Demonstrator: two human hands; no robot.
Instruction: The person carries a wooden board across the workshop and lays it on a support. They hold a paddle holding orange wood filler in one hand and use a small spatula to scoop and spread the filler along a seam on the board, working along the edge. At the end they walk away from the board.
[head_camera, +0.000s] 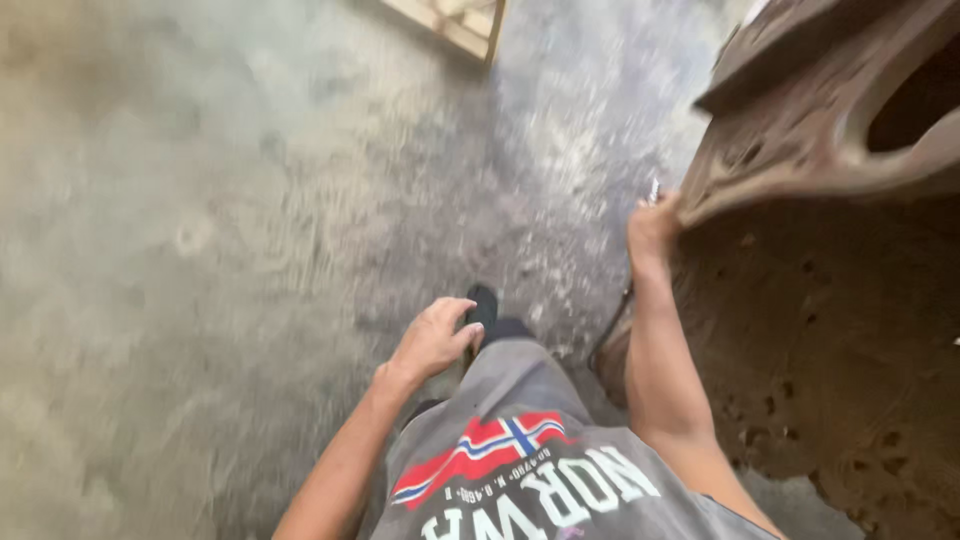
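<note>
Dusty grey concrete floor (220, 200), pale wooden pallet corner (455, 22) at top, blurred daylight.

A grey concrete floor (230, 200), mottled and dusty, fills most of the view. At its far edge lies the corner of a pale wooden pallet (455, 22). A dark shoe (483, 305) rests on the floor below, above a grey trouser leg (515, 375) and a grey shirt (540, 480) with a red, white and blue flag print.
</note>
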